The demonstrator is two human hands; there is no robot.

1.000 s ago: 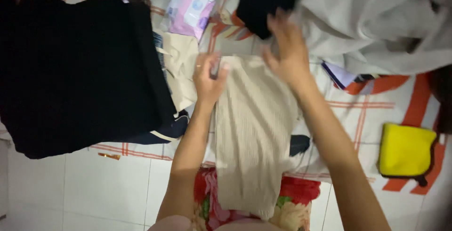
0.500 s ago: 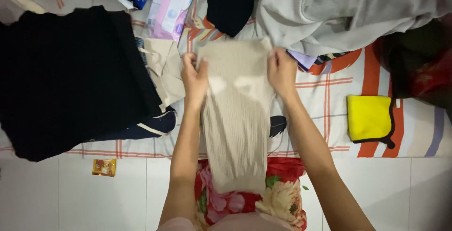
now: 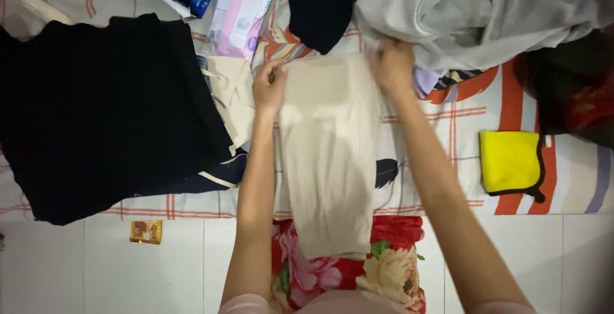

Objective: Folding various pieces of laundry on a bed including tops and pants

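Observation:
A long beige ribbed knit garment [image 3: 327, 160] lies lengthwise on a checked white and orange sheet [image 3: 448, 128]. My left hand [image 3: 268, 87] grips its far left corner. At the far right corner, my right hand [image 3: 391, 64] holds the cloth, close under a heap of grey fabric [image 3: 473, 13]. The garment's near end rests on a red flowered cloth [image 3: 384, 269] in front of me.
A large black garment [image 3: 102, 109] lies at the left over folded dark and cream pieces [image 3: 233, 96]. Blue and pink soft packs [image 3: 240, 10] sit at the top. A yellow cloth [image 3: 510, 160] lies at the right. A small orange packet [image 3: 146, 231] is on the white tiles.
Both hands have moved the garment's top edge farther away from me, pulling the knit out straight. The view has shifted slightly.

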